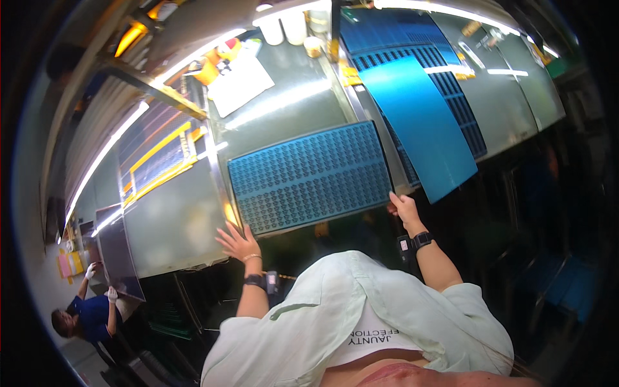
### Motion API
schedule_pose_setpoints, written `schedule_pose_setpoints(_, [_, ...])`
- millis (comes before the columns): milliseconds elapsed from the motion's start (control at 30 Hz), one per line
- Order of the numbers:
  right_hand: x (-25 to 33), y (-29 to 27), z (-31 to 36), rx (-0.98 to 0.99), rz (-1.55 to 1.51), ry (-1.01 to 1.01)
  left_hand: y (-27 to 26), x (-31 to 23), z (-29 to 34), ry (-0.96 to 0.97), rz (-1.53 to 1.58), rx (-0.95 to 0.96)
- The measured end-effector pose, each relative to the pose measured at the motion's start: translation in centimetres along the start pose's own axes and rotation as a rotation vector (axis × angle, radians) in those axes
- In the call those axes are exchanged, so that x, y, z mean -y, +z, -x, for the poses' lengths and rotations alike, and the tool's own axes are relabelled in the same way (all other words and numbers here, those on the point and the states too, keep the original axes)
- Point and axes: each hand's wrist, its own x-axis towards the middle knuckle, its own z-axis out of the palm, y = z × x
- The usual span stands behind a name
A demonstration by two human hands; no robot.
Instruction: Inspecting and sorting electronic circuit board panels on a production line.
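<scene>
A blue rectangular sheet (pixel 306 175) with rows of small dark round marks and a thin dark edge lies at the front of the worktop before me. My left hand (pixel 240 245) is at its near left corner, fingers spread, the thumb side against the corner. At the near right corner, my right hand (pixel 404 210) pinches the sheet's edge between thumb and fingers. A plain, glossy blue sheet (pixel 419 126) lies slantwise to the right of the patterned one, on top of dark slotted blue panels (pixel 454 97).
A grey-green worktop (pixel 290 97) carries a white paper (pixel 242 84), orange items (pixel 205 69) and white containers (pixel 294 27) at the back. A yellow-edged frame (pixel 161 158) lies left. Far left, a gloved co-worker (pixel 97 316) handles a dark panel (pixel 119 251). Bright tube lights hang above.
</scene>
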Motion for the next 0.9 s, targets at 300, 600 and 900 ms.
schedule_pose_setpoints(300, [-2.1, -4.2, 3.0, 0.259, -0.355, 0.202, 0.8, 1.4, 6.5, -0.584, 0.557, 0.143])
schedule_pose_setpoints(600, [10.8, -7.2, 5.3, 0.728, 0.068, -0.146, -3.0, 1.1, 5.7, -0.870, 1.725, 0.412])
schedule_pose_setpoints(900, [27.6, -16.0, 5.4, 0.590, -0.657, -0.690, -27.2, -20.0, -3.2, 0.650, 2.015, 0.825])
